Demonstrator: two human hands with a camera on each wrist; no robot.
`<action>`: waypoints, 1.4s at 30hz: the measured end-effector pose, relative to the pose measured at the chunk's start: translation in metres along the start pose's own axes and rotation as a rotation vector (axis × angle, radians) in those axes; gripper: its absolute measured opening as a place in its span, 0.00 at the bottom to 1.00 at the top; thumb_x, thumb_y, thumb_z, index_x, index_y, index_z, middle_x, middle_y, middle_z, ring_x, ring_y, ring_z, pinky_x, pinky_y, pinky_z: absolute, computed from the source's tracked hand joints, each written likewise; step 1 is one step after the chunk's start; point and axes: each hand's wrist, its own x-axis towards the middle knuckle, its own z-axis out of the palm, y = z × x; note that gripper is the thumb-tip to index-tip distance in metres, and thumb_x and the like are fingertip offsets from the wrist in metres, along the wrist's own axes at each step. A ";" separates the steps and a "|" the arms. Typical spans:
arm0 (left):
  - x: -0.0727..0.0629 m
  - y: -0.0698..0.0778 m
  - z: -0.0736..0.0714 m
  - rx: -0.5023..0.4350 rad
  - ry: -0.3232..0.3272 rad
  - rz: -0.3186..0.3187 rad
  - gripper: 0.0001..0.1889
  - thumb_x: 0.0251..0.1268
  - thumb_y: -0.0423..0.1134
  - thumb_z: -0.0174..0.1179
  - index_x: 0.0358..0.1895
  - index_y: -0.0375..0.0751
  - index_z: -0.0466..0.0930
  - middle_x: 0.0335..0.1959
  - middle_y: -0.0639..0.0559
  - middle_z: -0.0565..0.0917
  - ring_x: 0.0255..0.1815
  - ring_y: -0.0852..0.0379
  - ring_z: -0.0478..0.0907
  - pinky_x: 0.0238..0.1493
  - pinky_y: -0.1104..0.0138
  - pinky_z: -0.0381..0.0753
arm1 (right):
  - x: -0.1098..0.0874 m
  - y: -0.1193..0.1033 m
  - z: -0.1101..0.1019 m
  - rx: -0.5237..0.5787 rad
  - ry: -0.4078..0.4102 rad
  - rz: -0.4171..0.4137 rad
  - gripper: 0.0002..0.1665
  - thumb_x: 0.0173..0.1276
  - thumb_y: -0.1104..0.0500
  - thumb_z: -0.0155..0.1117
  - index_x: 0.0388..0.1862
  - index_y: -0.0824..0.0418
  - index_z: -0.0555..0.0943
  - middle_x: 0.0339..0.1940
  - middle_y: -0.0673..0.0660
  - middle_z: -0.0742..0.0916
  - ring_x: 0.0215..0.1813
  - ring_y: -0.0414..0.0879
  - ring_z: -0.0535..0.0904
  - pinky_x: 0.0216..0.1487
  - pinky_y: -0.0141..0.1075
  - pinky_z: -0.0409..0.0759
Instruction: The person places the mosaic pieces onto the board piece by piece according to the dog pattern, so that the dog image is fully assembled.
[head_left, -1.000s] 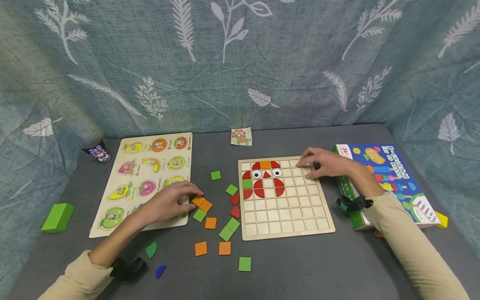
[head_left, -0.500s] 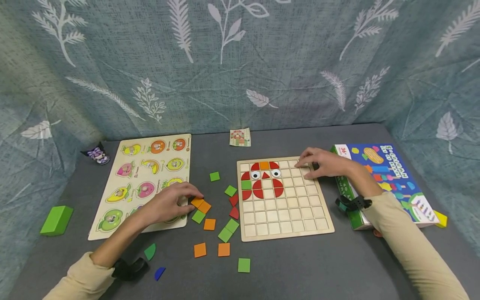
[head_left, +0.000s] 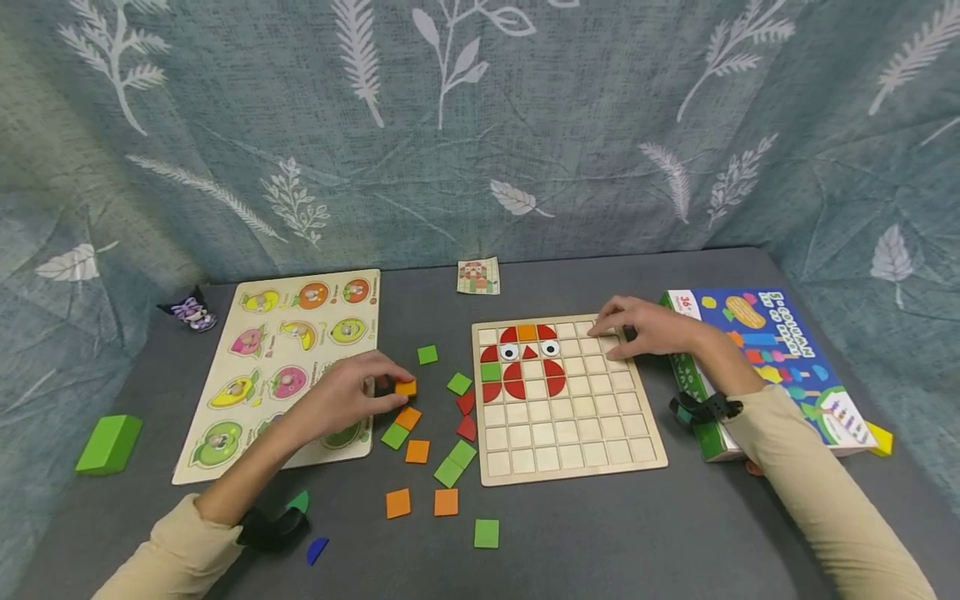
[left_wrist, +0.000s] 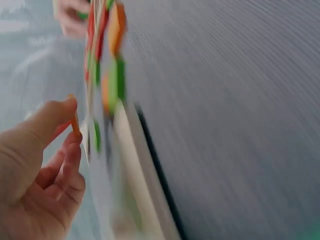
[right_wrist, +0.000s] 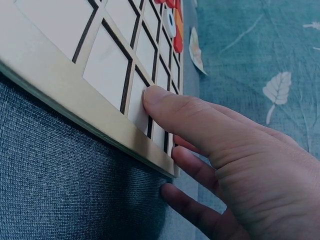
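My left hand pinches an orange square tile between thumb and fingertips, over the right edge of the fruit puzzle board. In the left wrist view the tile is held edge-on, lifted off the table. On the wooden grid board lie red curved pieces, an orange square, a green square, two eye discs and a small red triangle. My right hand rests at the board's far right corner. Its thumb touches the grid in the right wrist view, with the other fingers loosely bent near the edge.
Loose green squares, orange squares and red pieces lie between the boards. A small picture card lies behind. The toy box stands right, a green block and figurine left.
My left hand has taken one orange tile off the loose group and raised it slightly, up and to the right. The right hand stays at the grid board's corner.
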 end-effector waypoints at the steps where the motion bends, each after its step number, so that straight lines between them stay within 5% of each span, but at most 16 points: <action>1: 0.006 0.006 0.004 0.001 0.002 0.014 0.12 0.58 0.38 0.69 0.46 0.46 0.86 0.39 0.55 0.83 0.36 0.61 0.75 0.35 0.70 0.75 | 0.000 0.000 0.000 -0.003 -0.001 0.001 0.25 0.63 0.58 0.69 0.59 0.60 0.80 0.58 0.62 0.76 0.42 0.44 0.73 0.44 0.40 0.73; 9: 0.069 0.072 0.052 0.126 -0.082 0.129 0.13 0.60 0.46 0.68 0.47 0.49 0.86 0.40 0.54 0.82 0.37 0.59 0.73 0.36 0.70 0.73 | -0.001 0.001 0.000 -0.018 0.001 -0.001 0.24 0.63 0.59 0.69 0.59 0.60 0.81 0.58 0.62 0.76 0.43 0.45 0.72 0.43 0.40 0.73; 15: 0.096 0.092 0.070 0.210 -0.089 0.151 0.13 0.58 0.47 0.69 0.44 0.49 0.88 0.38 0.53 0.82 0.36 0.59 0.71 0.30 0.72 0.70 | 0.001 0.000 0.001 -0.015 -0.002 -0.009 0.25 0.63 0.57 0.69 0.59 0.60 0.81 0.58 0.62 0.76 0.44 0.46 0.73 0.45 0.42 0.73; 42: 0.105 0.089 0.081 0.223 -0.115 0.138 0.11 0.58 0.46 0.69 0.43 0.50 0.88 0.40 0.54 0.84 0.40 0.59 0.75 0.34 0.70 0.75 | 0.001 0.001 0.001 -0.002 -0.001 0.009 0.24 0.63 0.57 0.69 0.58 0.58 0.81 0.57 0.61 0.76 0.41 0.44 0.72 0.44 0.41 0.72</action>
